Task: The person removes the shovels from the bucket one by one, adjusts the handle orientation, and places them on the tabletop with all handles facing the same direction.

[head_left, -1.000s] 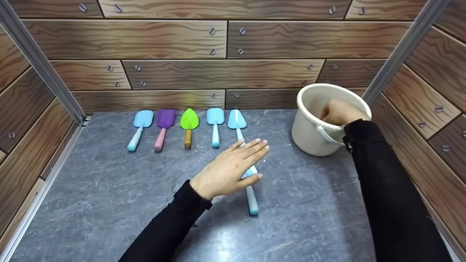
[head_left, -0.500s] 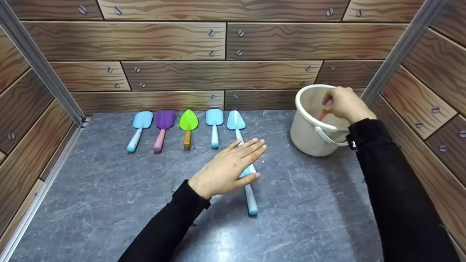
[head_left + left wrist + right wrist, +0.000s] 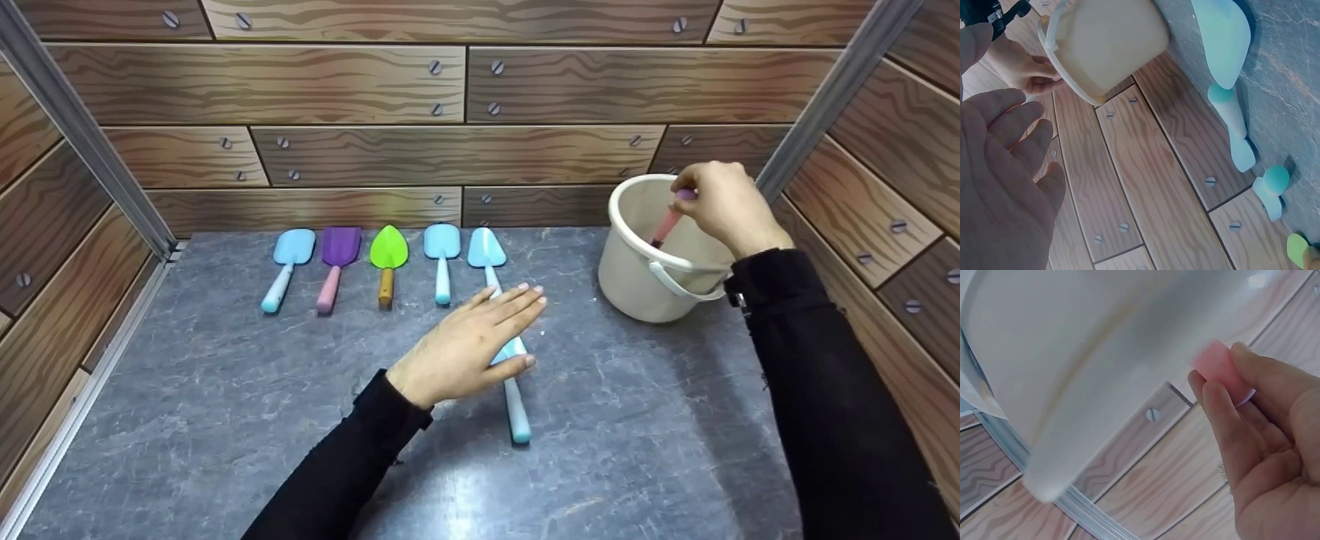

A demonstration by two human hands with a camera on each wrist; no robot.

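Observation:
My right hand (image 3: 727,206) pinches the pink handle (image 3: 667,223) of a tool, near its purple end, over the cream bucket (image 3: 634,274). The tool's lower part is hidden inside the bucket, so its kind does not show. In the right wrist view, thumb and fingertips press on the pink handle (image 3: 1221,368) beside the bucket's pale wall (image 3: 1100,343). My left hand (image 3: 469,349) is held out with straight fingers above a light blue trowel (image 3: 517,412), partly covering it. In the left wrist view the left palm (image 3: 1005,180) holds nothing.
Along the back lie a blue trowel (image 3: 294,246), a purple one (image 3: 341,246) with a pink handle, a green one (image 3: 388,246) and two more light blue trowels (image 3: 442,240). Wood-patterned walls (image 3: 360,82) enclose the grey tabletop (image 3: 225,405). The bucket's bail (image 3: 679,285) hangs in front.
My right hand has risen from inside the bucket to above its rim, drawing the pink handle up into sight. The left hand has hardly moved.

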